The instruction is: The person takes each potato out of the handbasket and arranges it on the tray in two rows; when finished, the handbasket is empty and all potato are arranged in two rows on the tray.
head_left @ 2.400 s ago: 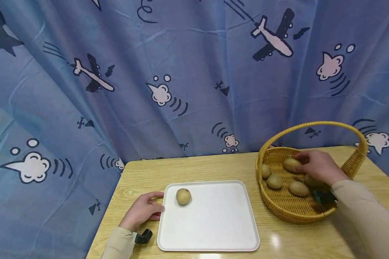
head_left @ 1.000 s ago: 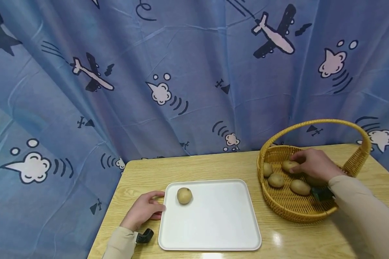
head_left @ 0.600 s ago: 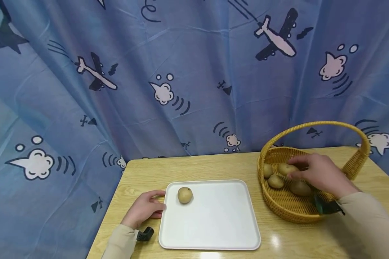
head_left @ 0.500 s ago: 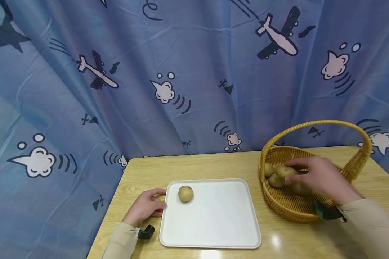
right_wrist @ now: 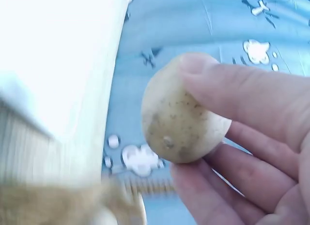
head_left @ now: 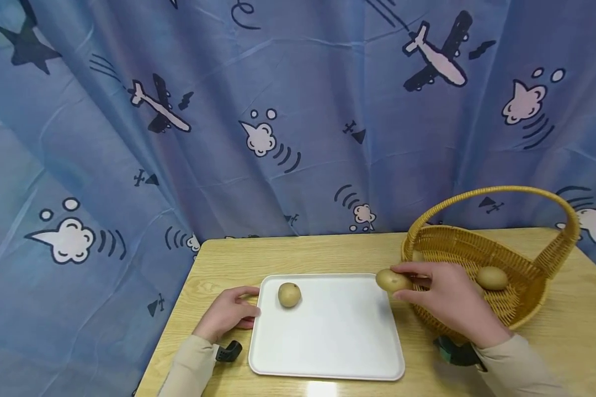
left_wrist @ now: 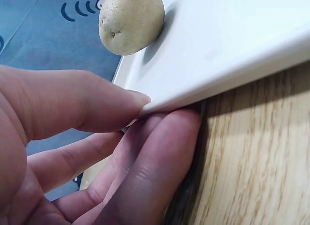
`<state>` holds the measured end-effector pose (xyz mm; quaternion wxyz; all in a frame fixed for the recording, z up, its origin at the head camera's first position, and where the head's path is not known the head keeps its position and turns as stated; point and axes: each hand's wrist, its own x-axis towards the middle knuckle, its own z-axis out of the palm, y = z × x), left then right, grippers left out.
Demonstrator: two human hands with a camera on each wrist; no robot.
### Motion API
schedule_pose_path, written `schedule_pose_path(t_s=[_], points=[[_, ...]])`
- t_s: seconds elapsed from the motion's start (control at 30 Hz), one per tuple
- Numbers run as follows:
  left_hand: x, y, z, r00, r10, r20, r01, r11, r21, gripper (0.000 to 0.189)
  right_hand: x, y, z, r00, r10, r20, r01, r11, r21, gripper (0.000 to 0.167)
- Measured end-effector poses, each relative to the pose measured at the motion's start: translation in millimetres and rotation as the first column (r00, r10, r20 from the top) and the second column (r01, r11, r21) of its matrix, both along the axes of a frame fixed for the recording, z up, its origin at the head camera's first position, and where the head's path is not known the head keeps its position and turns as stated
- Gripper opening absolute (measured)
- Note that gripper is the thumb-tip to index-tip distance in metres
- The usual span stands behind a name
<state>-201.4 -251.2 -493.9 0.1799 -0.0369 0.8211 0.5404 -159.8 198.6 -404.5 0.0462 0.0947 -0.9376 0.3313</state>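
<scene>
My right hand (head_left: 452, 298) holds a potato (head_left: 391, 280) between thumb and fingers, raised over the tray's upper right corner. Its brown-specked skin shows close up in the right wrist view, where the thumb (right_wrist: 232, 92) lies across it. At the left, my left hand (head_left: 230, 313) pinches the rim of the white tray (head_left: 328, 339). In the left wrist view the thumb (left_wrist: 97, 104) is on top of the rim and the fingers (left_wrist: 164, 152) are beneath. Another potato (head_left: 289, 295) rests in the tray's upper left part.
A wicker basket (head_left: 457, 242) with a tall arched handle (head_left: 496, 190) stands right of the tray. A potato (head_left: 491, 278) shows inside it; my right hand and forearm hide much of the rest. Behind the wooden table (head_left: 303, 253) hangs a blue patterned curtain (head_left: 298, 110).
My right hand has lifted the potato out of the basket and carried it left to the tray's corner. The left hand keeps its place at the tray's left rim. The view has shifted slightly.
</scene>
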Motion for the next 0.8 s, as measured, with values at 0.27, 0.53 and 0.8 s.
schedule_pose_path(t_s=[0.27, 0.53, 0.8], points=[[-2.3, -2.5, -2.8, 1.0, -0.015, 0.0, 0.015, 1.0, 0.017, 0.06, -25.7, -59, -25.3, 0.995, 0.103, 0.017, -0.098, 0.981, -0.165, 0.043], [-1.2, -2.0, -2.7, 1.0, -0.008, -0.015, 0.008, 1.0, 0.025, 0.06, -46.8, -99, -57.7, 0.985, 0.153, 0.085, -0.13, 0.964, -0.232, 0.041], [-1.0, -3.6, -1.6, 1.0, -0.01, -0.016, 0.01, 1.0, 0.024, 0.06, -50.4, -115, -70.4, 0.981, 0.155, 0.118, -0.122, 0.961, -0.249, 0.044]])
